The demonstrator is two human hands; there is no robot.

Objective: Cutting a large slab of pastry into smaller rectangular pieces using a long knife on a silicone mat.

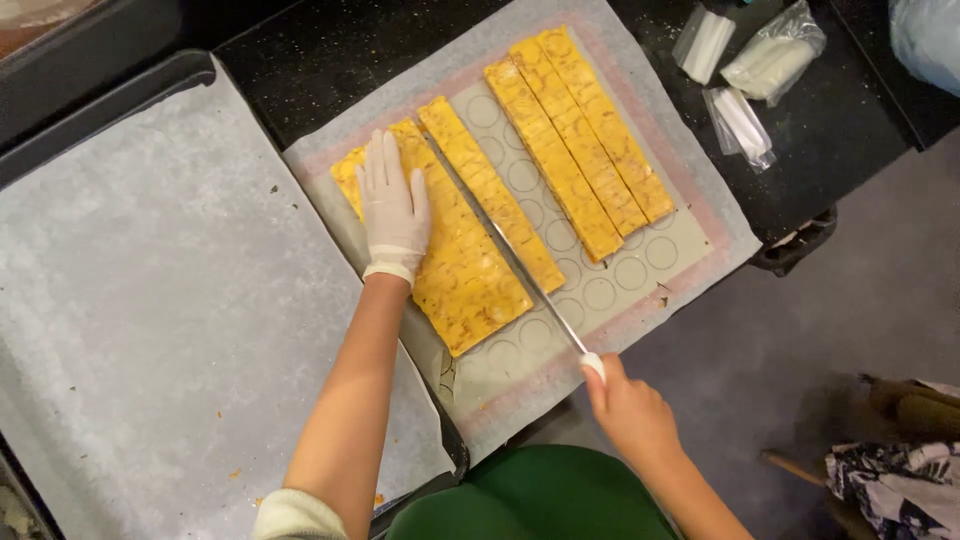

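In the head view, the left hand (394, 212), gloved in white, is laid flat with fingers spread on a yellow baked slab (450, 262) near the middle of the frame; nothing is gripped, the slab is only pressed down. The right hand (627, 410), bare, is seen at about five o'clock from the slab, its fingers closed around the white handle of a long knife (520, 268). The blade is run from the handle toward eleven o'clock, along the groove between the slab and a cut strip (490, 192) just beside it — whether the edge is fully through the dough cannot be told from this angle.

At about one o'clock from the slab, three more strips (580, 140) are lain side by side, touching one another and well apart from the single strip. All pieces are set on a grey baking mat (640, 275) printed with circles, itself laid on white parchment (725, 245) over a dark speckled counter (330, 60).

At nine o'clock, a large dark tray (150, 80) lined with paper is placed just beside the mat. At two o'clock — near the counter's far corner — three clear plastic packets (745, 70) are seen.
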